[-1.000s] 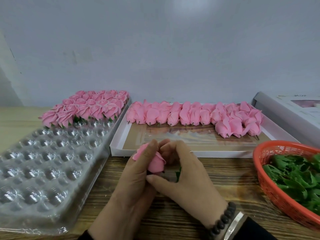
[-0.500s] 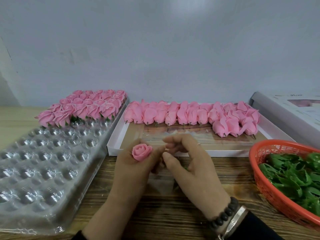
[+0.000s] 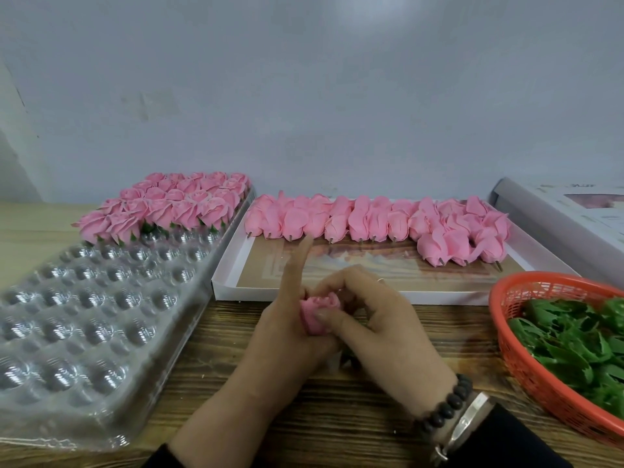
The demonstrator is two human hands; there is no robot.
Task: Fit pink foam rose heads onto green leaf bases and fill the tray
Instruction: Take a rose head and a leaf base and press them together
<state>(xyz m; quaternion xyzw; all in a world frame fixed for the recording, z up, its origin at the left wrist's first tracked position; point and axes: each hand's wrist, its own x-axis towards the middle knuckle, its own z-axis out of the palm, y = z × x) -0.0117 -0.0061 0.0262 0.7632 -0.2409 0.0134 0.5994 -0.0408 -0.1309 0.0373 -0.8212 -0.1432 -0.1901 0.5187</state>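
Note:
A pink foam rose head [image 3: 315,310] sits between both hands over the wooden table. My left hand [image 3: 287,336] holds it from the left, index finger pointing straight up. My right hand [image 3: 381,329] curls round it from the right, thumb pressed on its petals. Any leaf base under the rose is hidden by my fingers. The clear plastic cell tray [image 3: 91,319] lies at the left, its far rows filled with finished roses [image 3: 169,206]. Loose rose heads [image 3: 378,221] line the back of a white flat box [image 3: 388,292]. Green leaf bases [image 3: 574,339] fill an orange basket [image 3: 526,376] at the right.
A white box or lid [image 3: 567,214] lies at the far right behind the basket. A grey wall stands close behind everything. Bare wooden table [image 3: 219,359] shows between the tray and my hands.
The rose has sunk lower between my hands. My right hand has closed onto it with the thumb on the petals. My left index finger has straightened upward.

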